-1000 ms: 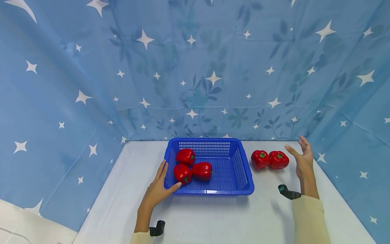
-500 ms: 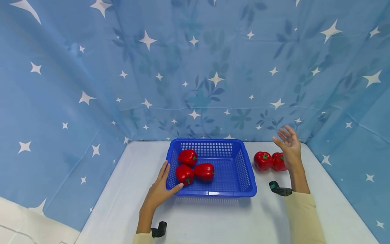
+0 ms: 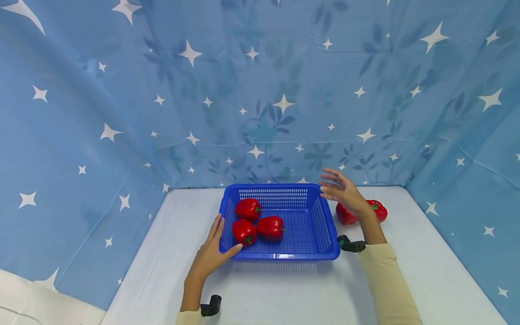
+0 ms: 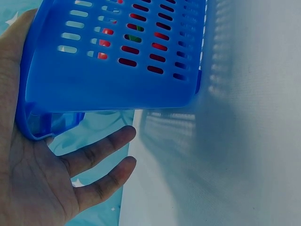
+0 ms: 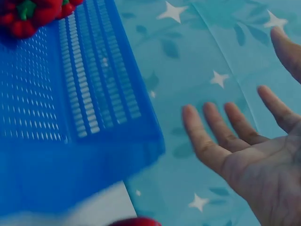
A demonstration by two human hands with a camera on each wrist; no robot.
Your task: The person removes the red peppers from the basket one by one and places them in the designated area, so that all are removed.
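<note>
White tabletop (image 3: 280,289) bears two peppers (image 3: 345,215) partly blocked by the spread right hand (image 3: 344,193); spread left hand (image 3: 212,253) touches the basket (image 3: 298,228)

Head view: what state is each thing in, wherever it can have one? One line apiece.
Blue perforated plastic basket: upright, partly filled.
Three glossy red bell peppers in the basket: grouped at its left side, green stems on.
Two glossy red bell peppers on the white table: outside the basket, partly hidden behind the right arm.
Left hand: fingers spread, touching the basket's rim.
Right hand: fingers extended, holding nothing.
</note>
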